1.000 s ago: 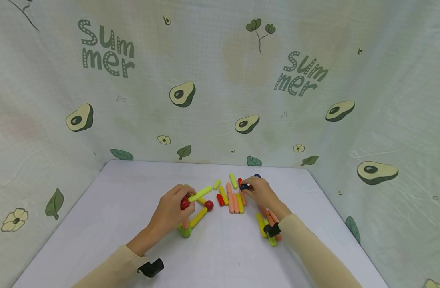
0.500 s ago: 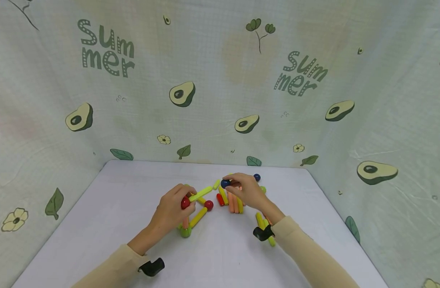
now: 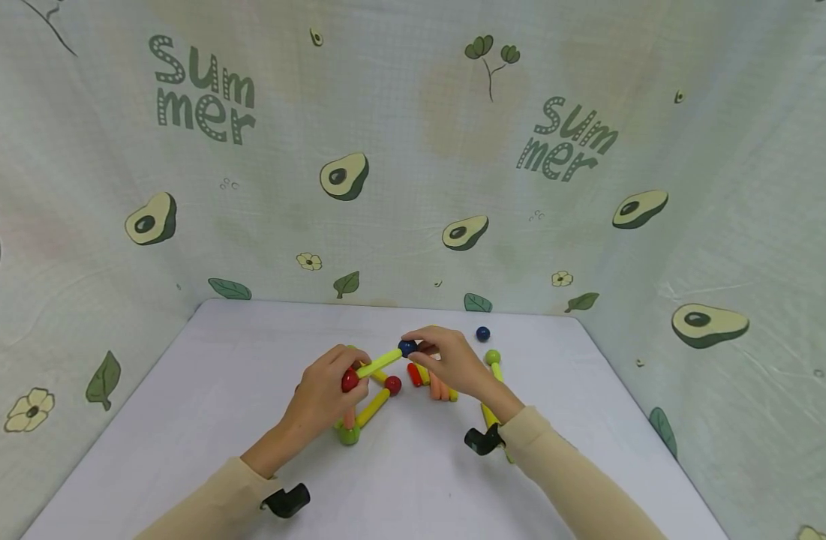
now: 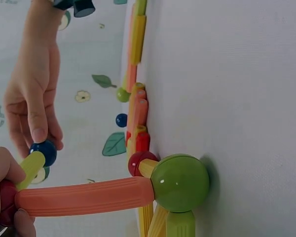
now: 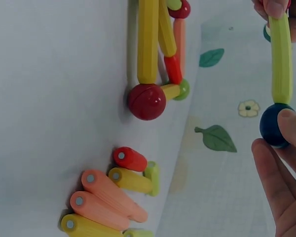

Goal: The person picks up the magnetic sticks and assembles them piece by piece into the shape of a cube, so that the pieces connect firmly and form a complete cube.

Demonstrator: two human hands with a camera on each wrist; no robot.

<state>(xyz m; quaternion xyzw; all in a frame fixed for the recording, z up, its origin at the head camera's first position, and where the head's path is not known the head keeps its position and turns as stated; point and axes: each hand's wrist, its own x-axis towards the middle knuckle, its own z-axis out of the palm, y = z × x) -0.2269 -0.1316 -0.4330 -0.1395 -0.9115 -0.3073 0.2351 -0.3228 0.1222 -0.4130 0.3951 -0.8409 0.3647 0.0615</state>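
Observation:
My left hand (image 3: 328,386) grips a red ball (image 3: 349,380) at the top of a structure of rods and balls. From that ball a lime-green rod (image 3: 379,364) slants up to the right. At the rod's far end my right hand (image 3: 449,360) pinches a dark blue ball (image 5: 274,126), which meets the rod tip in the right wrist view. A salmon rod (image 4: 84,196) runs from the red ball down to a green ball (image 4: 180,182) on the table. Yellow rods (image 5: 148,44) and another red ball (image 5: 147,101) form the structure's base.
Loose rods lie right of the structure, among them a short red rod (image 5: 130,158) and salmon rods (image 5: 98,210). Behind my right hand are a second blue ball (image 3: 483,334) and a green ball (image 3: 493,357). A printed cloth (image 3: 399,150) hangs behind the table.
My right hand has carried the blue ball leftward from the loose pieces to the tip of the lime-green rod. My left hand has stayed at the red ball.

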